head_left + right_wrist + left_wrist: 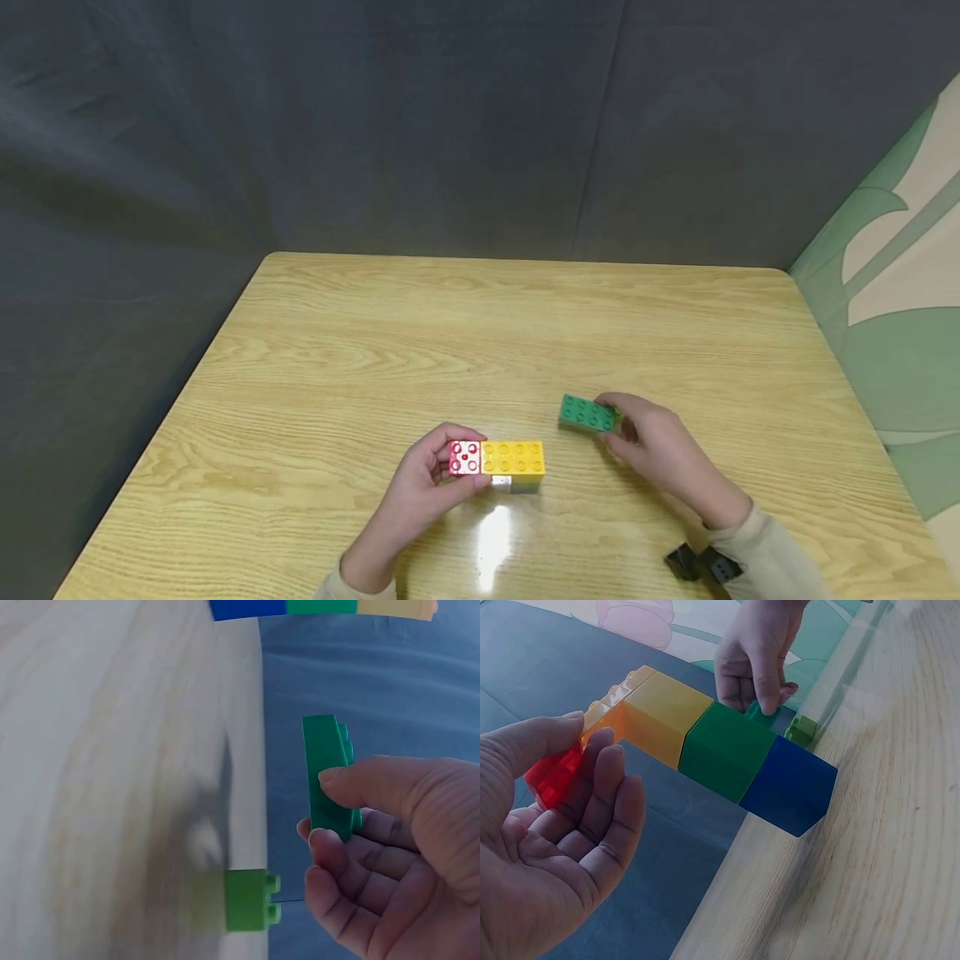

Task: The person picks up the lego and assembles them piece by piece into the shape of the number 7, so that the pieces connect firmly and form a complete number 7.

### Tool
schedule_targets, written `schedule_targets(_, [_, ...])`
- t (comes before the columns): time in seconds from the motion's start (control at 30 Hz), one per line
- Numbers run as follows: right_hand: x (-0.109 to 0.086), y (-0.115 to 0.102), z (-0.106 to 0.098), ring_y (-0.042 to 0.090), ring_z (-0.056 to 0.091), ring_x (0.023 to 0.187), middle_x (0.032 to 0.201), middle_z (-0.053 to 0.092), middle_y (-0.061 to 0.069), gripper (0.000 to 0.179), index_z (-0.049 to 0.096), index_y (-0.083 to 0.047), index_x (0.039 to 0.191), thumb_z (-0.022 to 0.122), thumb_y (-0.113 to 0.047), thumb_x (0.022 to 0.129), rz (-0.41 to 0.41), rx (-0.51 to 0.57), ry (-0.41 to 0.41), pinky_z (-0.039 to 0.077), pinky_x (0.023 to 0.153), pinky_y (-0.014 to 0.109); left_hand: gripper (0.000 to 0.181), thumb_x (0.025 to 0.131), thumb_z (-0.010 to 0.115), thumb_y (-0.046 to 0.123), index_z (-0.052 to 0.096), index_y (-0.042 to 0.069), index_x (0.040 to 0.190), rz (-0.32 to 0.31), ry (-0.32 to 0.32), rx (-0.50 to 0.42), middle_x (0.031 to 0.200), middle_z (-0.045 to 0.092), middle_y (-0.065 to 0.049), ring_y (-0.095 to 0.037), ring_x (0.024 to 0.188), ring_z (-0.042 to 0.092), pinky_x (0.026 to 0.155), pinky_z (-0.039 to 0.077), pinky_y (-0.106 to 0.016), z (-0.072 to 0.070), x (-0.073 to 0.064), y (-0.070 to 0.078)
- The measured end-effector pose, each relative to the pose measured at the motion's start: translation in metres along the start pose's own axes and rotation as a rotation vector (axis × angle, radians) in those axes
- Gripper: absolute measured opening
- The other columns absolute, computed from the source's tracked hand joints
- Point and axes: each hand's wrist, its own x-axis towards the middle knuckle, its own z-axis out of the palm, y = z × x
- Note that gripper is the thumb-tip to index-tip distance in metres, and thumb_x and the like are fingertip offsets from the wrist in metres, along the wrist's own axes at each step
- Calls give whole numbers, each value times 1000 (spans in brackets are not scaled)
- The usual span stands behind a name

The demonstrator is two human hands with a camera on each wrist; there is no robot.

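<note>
My left hand [423,475] grips a red brick [465,457], its thumb along the near side and fingers along the far side. That brick sits at the left end of a yellow brick [513,457] with studs on top. In the left wrist view, a green block [727,754] and a blue block [791,787] form a column under the yellow one, the blue lowest, close to the table. To the right, my right hand [660,437] pinches a green brick [587,413] between thumb and fingers, apart from the column. A light green brick [246,900] is on the table below that hand.
The wooden table [337,333] reaches back to a dark curtain [450,125]. A leaf-patterned panel [900,375] stands along the right side. Small black box-shaped things [682,562] show beside the right sleeve [768,554].
</note>
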Motion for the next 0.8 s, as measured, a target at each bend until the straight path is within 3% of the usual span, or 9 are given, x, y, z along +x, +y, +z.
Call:
schedule_targets(0.63, [-5, -30, -17, 2, 47, 66, 82, 57, -10, 43, 63, -11, 121, 76, -4, 81, -150, -12, 88, 44, 52, 20, 37, 81, 68, -10, 55, -7, 116, 7, -4, -13, 97, 66, -27, -10, 83, 65, 69, 57, -26, 1, -1, 0])
schedule_targets(0.8, [-6, -36, -20, 1, 49, 68, 93, 62, -8, 43, 63, -10, 121, 75, -3, 81, -174, -6, 96, 47, 54, 23, 38, 81, 69, -10, 55, -8, 116, 2, -5, -26, 99, 66, -28, -11, 84, 66, 70, 57, -26, 2, -1, 0])
